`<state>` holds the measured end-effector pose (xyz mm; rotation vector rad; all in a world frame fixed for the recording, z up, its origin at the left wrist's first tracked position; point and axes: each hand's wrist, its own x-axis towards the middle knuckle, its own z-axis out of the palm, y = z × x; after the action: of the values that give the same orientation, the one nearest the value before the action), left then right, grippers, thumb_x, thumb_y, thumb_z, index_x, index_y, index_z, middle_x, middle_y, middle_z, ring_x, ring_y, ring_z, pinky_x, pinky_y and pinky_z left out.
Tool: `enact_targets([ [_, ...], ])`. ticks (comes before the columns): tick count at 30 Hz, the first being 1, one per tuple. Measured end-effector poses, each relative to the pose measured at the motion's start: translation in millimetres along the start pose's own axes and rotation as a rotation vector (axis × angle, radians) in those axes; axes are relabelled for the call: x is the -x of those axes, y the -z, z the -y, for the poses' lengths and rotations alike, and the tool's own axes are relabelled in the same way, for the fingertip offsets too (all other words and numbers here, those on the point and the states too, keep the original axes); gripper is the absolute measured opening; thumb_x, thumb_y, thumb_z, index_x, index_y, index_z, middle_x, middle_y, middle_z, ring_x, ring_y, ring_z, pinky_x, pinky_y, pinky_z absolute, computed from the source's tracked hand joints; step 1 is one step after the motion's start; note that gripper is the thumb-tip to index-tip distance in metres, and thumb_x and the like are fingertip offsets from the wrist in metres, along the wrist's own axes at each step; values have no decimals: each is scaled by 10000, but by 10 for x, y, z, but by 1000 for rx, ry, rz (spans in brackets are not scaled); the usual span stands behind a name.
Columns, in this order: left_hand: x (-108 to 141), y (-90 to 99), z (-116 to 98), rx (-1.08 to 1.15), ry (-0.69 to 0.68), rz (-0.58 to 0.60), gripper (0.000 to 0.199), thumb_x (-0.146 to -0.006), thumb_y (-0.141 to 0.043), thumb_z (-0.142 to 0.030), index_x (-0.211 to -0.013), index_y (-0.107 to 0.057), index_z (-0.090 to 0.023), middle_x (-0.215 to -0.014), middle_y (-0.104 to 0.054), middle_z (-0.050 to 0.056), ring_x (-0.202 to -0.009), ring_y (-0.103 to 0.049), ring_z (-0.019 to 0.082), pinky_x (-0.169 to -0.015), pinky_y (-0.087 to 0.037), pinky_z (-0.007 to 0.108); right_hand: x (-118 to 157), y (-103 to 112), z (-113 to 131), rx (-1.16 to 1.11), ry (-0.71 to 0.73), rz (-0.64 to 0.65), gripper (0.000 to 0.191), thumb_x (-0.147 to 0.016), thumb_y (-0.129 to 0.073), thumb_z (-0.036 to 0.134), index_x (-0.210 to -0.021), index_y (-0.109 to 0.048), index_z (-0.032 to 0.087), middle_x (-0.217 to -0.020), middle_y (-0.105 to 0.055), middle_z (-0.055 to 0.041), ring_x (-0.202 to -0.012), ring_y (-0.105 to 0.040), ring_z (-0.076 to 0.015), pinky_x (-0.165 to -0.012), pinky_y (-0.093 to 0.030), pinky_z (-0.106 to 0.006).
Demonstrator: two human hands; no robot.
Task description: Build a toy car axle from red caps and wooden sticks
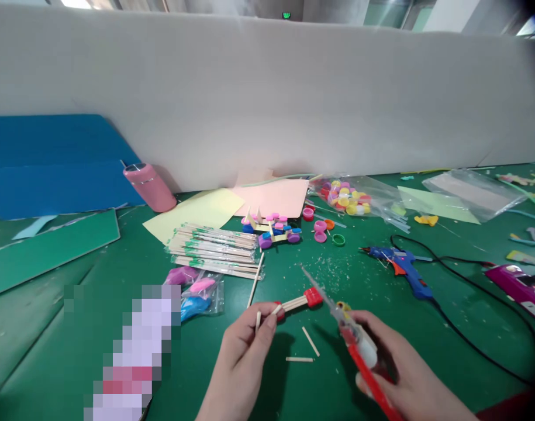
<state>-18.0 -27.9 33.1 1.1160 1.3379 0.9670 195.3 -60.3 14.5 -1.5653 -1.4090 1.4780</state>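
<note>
Above the green worktop (131, 266), wooden sticks (258, 321) are pinched by the fingers of the left hand (245, 348), beside a red-ended stick assembly (296, 303); a red-handled tool (355, 351) is gripped by the right hand (396, 356). Seemingly light, stiff and snappable, the sticks are best held mid-length.

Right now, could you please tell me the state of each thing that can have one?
Left hand: closed on short sticks
Right hand: closed around red-handled tool
Red-handled tool: raised; open or shut unclear
Glue gun: lying, cord attached
Wrapped sticks: lying in clear wrapping
Loose sticks: lying flat, apart
Clear bag: holding coloured caps
Pink bottle: standing
</note>
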Motion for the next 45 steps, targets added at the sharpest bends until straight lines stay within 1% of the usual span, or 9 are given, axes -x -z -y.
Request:
enact_targets([
  [3,50,15,-31,-124,-98,-44,205,-817,-487,-360,-744,-574,-190,-569,-411,-34,-518,-340,113,-463,-290,205,-6,-155,45,28,-26,46,549,-581,-679,279,-1102,-509,256,-849,-597,-39,-619,-561,-182,-509,-484,-240],
  [8,105,18,-42,-364,-266,-156,170,-845,-428,-312,-774,-553,-221,-562,-471,-34,-484,-397,125,-445,-324,204,-37,-291,29,20,30,106,624,-627,-646,287,-1213,-443,228,-793,-599,-44,-605,-554,-173,-534,-469,-249],
  [13,106,5,-17,-435,-392,-179,147,-830,-442,-236,-812,-587,-227,-602,-557,-27,-487,-469,127,-460,-366,196,-77,-389,-33,-26,44,184,629,-641,-638,298,-1220,-406,217,-833,-593,-47,-598,-549,-151,-524,-450,-234],
  [17,104,12,18,-416,-398,-213,122,-824,-458,-217,-815,-579,-226,-598,-553,-40,-487,-469,115,-466,-373,182,-82,-418,-61,-57,12,199,599,-615,-637,278,-1175,-435,214,-873,-603,-46,-651,-567,-165,-556,-457,-237],
  [24,79,58,73,-400,-406,-192,107,-823,-458,-207,-820,-563,-223,-630,-555,-36,-508,-459,112,-471,-380,181,-114,-344,-156,218,66,136,595,-557,-578,151,-1141,-481,217,-1011,-619,-70,-842,-581,-245,-746,-437,-321],
  [27,63,65,83,-370,-401,-175,111,-826,-455,-212,-828,-565,-227,-624,-551,-36,-517,-462,116,-466,-377,184,-114,-333,-197,239,53,91,619,-544,-576,124,-1142,-475,249,-1012,-620,-60,-837,-588,-248,-712,-441,-306],
  [31,44,72,81,-339,-423,-151,129,-818,-463,-195,-842,-585,-231,-630,-567,-36,-510,-465,113,-467,-382,186,-118,-363,-267,237,67,67,551,-578,-584,140,-1106,-503,275,-924,-641,-42,-710,-605,-222,-586,-434,-277],
  [36,33,87,79,-328,-448,-140,146,-806,-482,-162,-871,-595,-228,-686,-598,-31,-507,-474,100,-471,-389,175,-128,-470,-308,315,60,-22,504,-625,-583,193,-1119,-498,237,-1003,-612,-58,-758,-606,-218,-568,-434,-255],
  [45,33,118,120,-345,-513,-91,170,-810,-482,-133,-907,-585,-228,-670,-576,-44,-511,-466,90,-465,-380,156,-81,-375,-13,368,14,123,620,-590,-578,137,-1185,-420,210,-1142,-536,-78,-880,-584,-199,-681,-467,-240],
])
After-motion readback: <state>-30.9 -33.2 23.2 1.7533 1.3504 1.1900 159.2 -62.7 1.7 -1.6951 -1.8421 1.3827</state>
